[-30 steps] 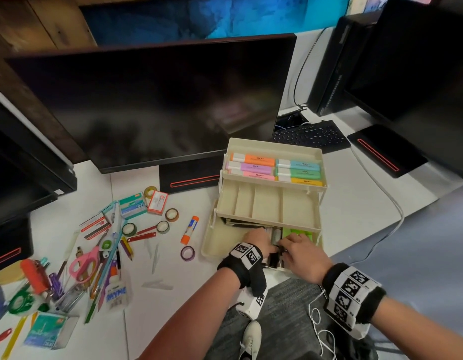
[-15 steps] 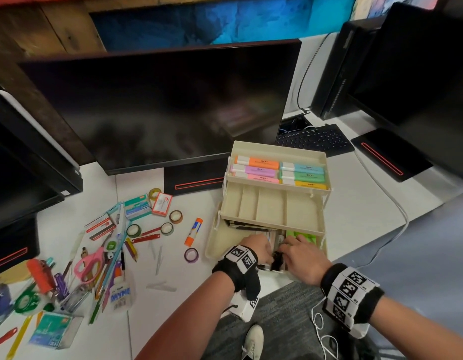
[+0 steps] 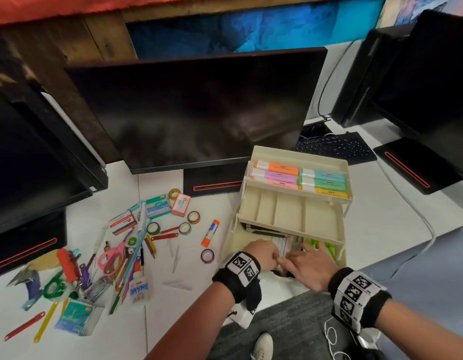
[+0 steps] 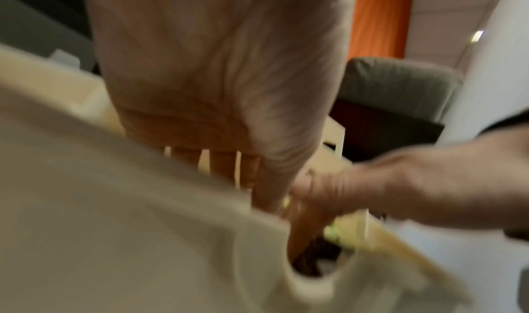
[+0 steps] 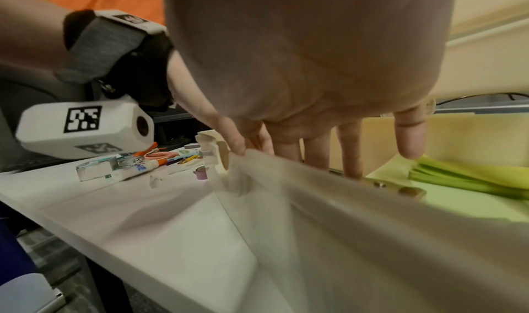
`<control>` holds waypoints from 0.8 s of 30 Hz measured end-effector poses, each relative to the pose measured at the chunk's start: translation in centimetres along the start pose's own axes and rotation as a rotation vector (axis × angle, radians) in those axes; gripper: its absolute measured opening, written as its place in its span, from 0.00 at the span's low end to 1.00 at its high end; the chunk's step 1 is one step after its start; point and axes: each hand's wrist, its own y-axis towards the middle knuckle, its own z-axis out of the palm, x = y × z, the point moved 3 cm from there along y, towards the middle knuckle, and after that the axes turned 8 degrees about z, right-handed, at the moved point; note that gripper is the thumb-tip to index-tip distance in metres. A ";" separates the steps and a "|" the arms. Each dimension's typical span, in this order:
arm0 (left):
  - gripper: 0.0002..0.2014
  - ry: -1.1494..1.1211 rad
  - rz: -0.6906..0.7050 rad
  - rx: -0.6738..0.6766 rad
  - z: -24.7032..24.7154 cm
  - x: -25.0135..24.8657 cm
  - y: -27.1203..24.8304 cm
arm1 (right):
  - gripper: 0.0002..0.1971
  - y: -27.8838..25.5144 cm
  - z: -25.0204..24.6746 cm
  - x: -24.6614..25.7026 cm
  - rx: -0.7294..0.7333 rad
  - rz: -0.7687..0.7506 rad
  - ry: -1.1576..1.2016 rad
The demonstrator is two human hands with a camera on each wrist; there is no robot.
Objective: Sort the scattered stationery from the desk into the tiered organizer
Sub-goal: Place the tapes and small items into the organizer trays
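A: Where is the tiered organizer (image 3: pixel 290 219) in the head view?

B: It stands right of the frame centre, on the white desk (image 3: pixel 381 219), in front of the big dark monitor (image 3: pixel 194 110). The top tier holds highlighters (image 3: pixel 298 178) in two rows. The middle tier shows only bare compartments.

A: And the hands?

B: Both are in the bottom tier, at the lower middle of the frame. The left hand (image 3: pixel 263 254) has its fingers bent down over a stack of white cards (image 3: pixel 283 246); whether it really grips them I cannot tell. In the left wrist view the picture is blurred, and the fingers (image 4: pixel 217 168) point down behind the cream wall.

A: The right hand?

B: The right hand (image 3: pixel 311 266) lies flat with the fingers stretched and a little spread. The fingertips reach the green sticky notes (image 3: pixel 321 246) in the right part of that tier. In the right wrist view the fingers (image 5: pixel 350 150) hang straight above the tray, and the green notes (image 5: pixel 469 173) lie at the right edge. The two hands touch at the thumbs.

A: What stays on the desk?

B: Much scattered stationery at the lower left: pink scissors (image 3: pixel 112 258), a glue stick (image 3: pixel 210 233), tape rolls (image 3: pixel 207 255), staple boxes (image 3: pixel 157 205), pencils and pens. A keyboard (image 3: pixel 334 146) lies at the upper right, behind the organizer.
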 end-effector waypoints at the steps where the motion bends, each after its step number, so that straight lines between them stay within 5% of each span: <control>1: 0.10 -0.025 0.018 -0.054 -0.5 0.0 -0.5 | 0.62 0.0 -0.1 0.0 0.000 0.000 0.008; 7: 0.09 -0.384 0.089 -0.516 -5.2 2.0 -6.0 | 0.57 -0.1 -0.7 0.3 0.037 0.000 0.066; 12: 0.09 -0.537 -0.240 -0.934 -7.2 10.1 -9.1 | 0.20 -0.8 -1.7 1.1 -0.024 -0.010 0.153; 16: 0.12 -0.226 -0.526 -0.768 -6.9 15.2 -9.0 | 0.16 -1.0 -1.7 2.3 -0.116 -0.060 0.288; 20: 0.17 -0.048 -0.462 -0.477 -5.4 14.5 -6.3 | 0.15 -0.8 -1.6 3.9 -0.139 -0.109 0.375; 24: 0.17 0.090 -0.538 -0.346 -4.4 13.3 -4.2 | 0.16 -0.8 -1.8 3.8 -0.147 -0.075 0.368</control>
